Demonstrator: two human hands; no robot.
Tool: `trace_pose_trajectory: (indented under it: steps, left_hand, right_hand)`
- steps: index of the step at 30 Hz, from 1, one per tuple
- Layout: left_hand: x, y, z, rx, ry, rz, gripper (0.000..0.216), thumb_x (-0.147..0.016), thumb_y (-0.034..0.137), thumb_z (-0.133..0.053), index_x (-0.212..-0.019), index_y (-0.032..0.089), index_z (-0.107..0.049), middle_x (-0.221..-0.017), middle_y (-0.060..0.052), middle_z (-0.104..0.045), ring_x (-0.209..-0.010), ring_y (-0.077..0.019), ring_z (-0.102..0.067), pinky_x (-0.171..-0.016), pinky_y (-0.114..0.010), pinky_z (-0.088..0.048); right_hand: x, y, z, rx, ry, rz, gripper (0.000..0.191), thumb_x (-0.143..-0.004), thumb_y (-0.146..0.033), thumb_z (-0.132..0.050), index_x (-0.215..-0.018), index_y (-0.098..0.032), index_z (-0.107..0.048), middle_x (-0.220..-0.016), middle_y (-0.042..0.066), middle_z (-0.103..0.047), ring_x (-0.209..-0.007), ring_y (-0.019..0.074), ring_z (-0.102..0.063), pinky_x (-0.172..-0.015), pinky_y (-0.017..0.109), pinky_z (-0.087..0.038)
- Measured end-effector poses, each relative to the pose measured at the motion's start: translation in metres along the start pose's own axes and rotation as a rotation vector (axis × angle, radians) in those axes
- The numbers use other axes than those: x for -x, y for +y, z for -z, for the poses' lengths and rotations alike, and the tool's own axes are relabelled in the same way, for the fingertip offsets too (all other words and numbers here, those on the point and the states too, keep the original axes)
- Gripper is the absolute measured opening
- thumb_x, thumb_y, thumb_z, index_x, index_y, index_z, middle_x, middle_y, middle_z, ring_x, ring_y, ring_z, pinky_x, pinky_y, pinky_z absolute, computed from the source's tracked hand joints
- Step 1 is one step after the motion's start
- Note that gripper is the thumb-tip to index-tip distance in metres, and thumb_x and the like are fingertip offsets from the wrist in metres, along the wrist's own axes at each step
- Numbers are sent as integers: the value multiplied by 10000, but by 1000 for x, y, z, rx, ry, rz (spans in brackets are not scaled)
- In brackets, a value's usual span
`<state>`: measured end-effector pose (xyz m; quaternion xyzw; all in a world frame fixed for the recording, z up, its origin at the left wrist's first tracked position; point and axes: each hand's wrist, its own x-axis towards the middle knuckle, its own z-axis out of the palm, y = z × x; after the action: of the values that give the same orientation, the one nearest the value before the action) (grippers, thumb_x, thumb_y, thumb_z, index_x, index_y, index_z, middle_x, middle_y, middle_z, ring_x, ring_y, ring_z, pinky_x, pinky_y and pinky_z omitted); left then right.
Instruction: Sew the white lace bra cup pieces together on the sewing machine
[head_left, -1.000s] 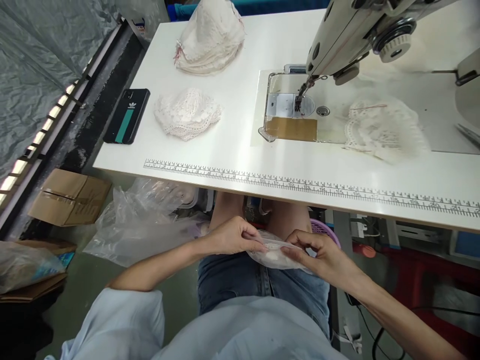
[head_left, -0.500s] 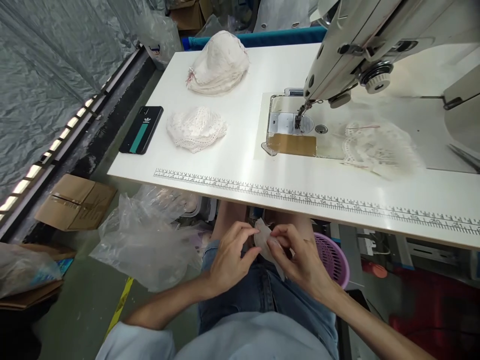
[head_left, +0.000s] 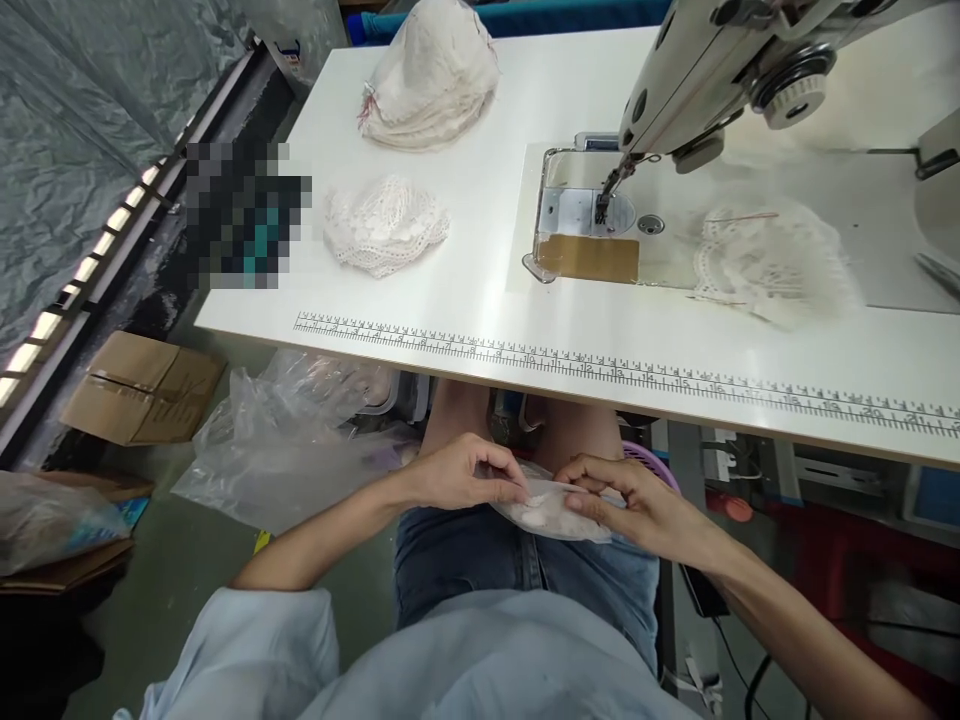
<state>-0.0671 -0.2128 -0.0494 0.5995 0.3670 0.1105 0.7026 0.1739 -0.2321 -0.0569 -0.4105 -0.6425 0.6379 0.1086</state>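
Over my lap, below the table edge, a thin white piece of fabric [head_left: 551, 512] is stretched between my hands. My left hand [head_left: 476, 475] pinches its left part between thumb and fingers. Its right part is gripped by my right hand [head_left: 626, 500], thumb on top. Up on the table lie a white lace piece [head_left: 386, 228] and a stack of white cup-shaped fabric pieces [head_left: 431, 80]. Another sheer lace piece [head_left: 772, 262] rests right of the needle on the sewing machine bed.
The sewing machine [head_left: 697, 70] stands at the right of the white table [head_left: 480, 300], which has a printed ruler [head_left: 637, 375] along its front edge. Scissors [head_left: 937, 275] lie far right. Plastic bags [head_left: 292, 450], a cardboard box [head_left: 146, 388] and a purple basket [head_left: 652, 465] are below.
The fabric piece has been spread wider and turned sideways. My right hand has shifted to the right, and my left hand has turned to pinch the left part. The view has tilted downward.
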Motion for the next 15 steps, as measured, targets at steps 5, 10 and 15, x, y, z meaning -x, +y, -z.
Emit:
trace_pose_trajectory:
  steps: [5,10,15]
  left_hand:
    - [-1,-2,2,108,-18,58,246,-738,353,-687,-809,119,-708,-786,-45,-667,-734,-122,-584,-672,-196,-438]
    - [-2,-4,-1,217,-6,85,220,-698,317,-728,-770,111,-701,-727,-28,-647,-672,-99,-564,-634,-187,-434]
    - [1,-2,-1,260,-11,127,241,-661,322,-756,-743,104,-693,-688,-19,-632,-639,-95,-552,-610,-190,-431]
  right_hand:
    - [-4,-5,4,-67,-45,78,286,-872,-430,-529,-809,-188,-669,-795,53,-617,-743,175,-567,-672,280,-433]
    - [-5,-4,-1,-118,-74,21,226,-837,-428,-585,-836,-208,-639,-802,22,-635,-759,170,-564,-692,269,-426]
    - [-8,-4,-8,-136,-77,23,233,-830,-424,-588,-749,-206,-598,-740,3,-588,-736,163,-549,-673,255,-417]
